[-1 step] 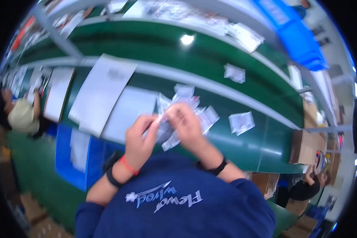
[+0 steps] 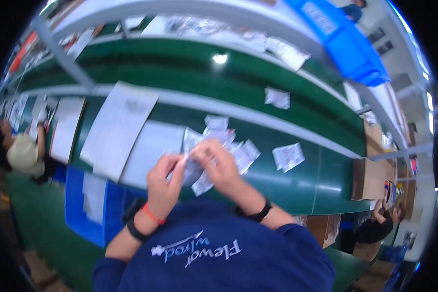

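Observation:
My left hand and my right hand meet over the green table, thumbs and fingertips pinched together. Between them runs a small pale strip, too blurred to tell its kind. It may be the edge of a clear bag. Right under and behind my fingers lies a loose pile of small clear plastic packets with printed white labels. One packet sticks out below my hands, between the wrists. Farther right a separate packet lies flat on the table. My fingers partly hide the pile.
Left of my hands lie a large white sheet and a paler grey one. A blue bin stands below the table edge at left. Another blue bin is up on the shelf. A co-worker sits left, another right.
The whole scene sits slightly lower and more to the left in the picture as my head shifts. Both hands keep the same pinch over the packets.

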Demonstrator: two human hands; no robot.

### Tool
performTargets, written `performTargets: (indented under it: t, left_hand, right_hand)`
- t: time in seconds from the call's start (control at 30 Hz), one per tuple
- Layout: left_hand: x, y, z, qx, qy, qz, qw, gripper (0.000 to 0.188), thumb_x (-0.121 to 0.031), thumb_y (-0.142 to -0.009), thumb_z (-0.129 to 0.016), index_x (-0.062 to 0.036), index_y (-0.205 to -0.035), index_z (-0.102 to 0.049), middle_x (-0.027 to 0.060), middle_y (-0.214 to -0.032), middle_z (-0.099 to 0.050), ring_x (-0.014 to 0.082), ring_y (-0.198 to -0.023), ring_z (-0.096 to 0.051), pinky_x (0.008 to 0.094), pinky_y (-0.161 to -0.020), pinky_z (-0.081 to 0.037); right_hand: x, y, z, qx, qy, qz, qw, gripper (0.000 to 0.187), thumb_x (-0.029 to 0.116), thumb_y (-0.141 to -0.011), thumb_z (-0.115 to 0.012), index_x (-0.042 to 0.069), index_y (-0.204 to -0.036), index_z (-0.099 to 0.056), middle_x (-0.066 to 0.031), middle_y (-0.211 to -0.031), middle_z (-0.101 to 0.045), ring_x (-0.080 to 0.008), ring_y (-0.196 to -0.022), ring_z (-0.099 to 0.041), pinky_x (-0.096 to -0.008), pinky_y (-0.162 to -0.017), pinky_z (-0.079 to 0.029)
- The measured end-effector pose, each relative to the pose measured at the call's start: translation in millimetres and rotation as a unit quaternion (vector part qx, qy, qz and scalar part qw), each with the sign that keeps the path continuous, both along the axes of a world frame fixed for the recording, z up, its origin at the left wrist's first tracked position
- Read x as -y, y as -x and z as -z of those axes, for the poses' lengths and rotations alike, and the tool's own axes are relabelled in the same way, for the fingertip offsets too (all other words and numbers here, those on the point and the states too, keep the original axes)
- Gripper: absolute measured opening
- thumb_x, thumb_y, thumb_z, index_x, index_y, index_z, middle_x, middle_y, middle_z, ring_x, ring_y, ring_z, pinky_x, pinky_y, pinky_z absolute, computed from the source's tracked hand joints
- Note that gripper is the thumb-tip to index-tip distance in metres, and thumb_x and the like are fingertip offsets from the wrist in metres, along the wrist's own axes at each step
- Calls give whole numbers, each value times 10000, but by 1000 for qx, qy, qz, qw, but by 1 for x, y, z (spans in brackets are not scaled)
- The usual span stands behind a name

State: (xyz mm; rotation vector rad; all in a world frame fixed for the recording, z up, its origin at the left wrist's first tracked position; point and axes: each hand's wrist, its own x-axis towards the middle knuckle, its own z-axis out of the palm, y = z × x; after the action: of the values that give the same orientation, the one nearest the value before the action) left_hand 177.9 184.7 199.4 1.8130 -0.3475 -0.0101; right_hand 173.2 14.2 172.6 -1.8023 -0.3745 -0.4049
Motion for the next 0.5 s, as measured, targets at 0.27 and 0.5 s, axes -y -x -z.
performTargets:
  t: [0.27, 0.5]
  left_hand:
    - [-2, 5, 1, 59, 8, 18, 998, 71, -36, -905, -594, 21, -943, -614, 106, -784, -654, 139, -707, -646, 258, -639, -499]
    - [3, 0, -6, 110, -31, 14, 993, 69, -29, -901, -591, 13, -952, -608, 137, -797, -652, 186, -706, -662, 281, -638, -504]
  right_hand:
    - [-17, 14, -14, -34, -26, 64, 997, 92, 58, -887, -627, -8, -927, -577, -92, -878, -600, -165, -781, -577, -276, -717, -476]
    - [-13, 4, -11, -89, -111, 47, 989, 103, 123, -956, -558, 22, -952, -543, -17, -849, -567, -79, -767, -520, -226, -691, -441]
